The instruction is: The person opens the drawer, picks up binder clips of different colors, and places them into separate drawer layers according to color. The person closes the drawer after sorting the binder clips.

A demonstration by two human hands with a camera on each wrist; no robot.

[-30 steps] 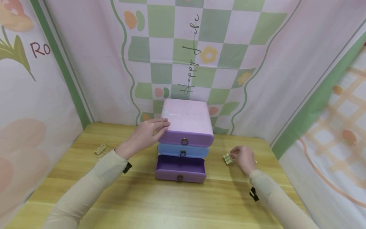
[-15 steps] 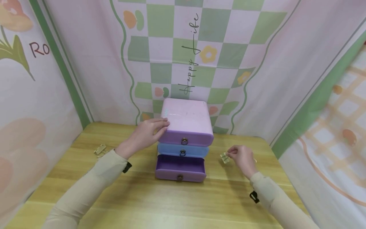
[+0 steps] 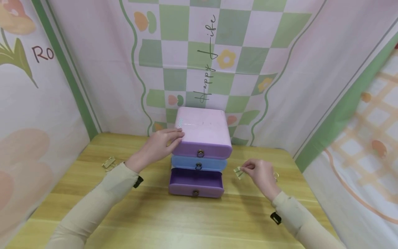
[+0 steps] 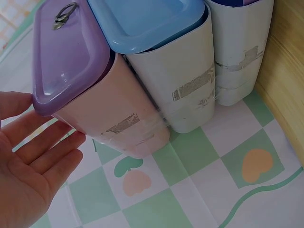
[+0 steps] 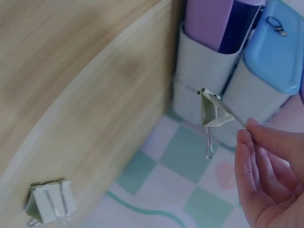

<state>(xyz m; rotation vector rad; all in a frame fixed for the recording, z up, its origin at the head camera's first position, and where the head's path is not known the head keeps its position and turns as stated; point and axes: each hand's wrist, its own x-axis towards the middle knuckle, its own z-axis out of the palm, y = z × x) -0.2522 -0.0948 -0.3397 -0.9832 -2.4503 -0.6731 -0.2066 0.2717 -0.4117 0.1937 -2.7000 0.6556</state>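
A binder clip, pale with silver wire handles, hangs from my right hand, whose thumb and fingers pinch one handle. In the head view this clip is just right of a three-tier drawer box with a pink top. The box's bottom purple drawer is pulled out, its dark inside showing. The blue middle drawer and purple top drawer are pushed in. My left hand rests its extended fingers on the box's upper left edge; in the left wrist view its thumb touches the purple front.
Another binder clip lies on the wooden table, partly behind my right wrist in the head view. At the left, a pale binder clip lies beside my left sleeve. A checkered cloth hangs behind the box.
My right hand has carried the binder clip leftward, closer to the drawer box. A wire loop behind the right wrist shows more now. My left hand has stayed in place.
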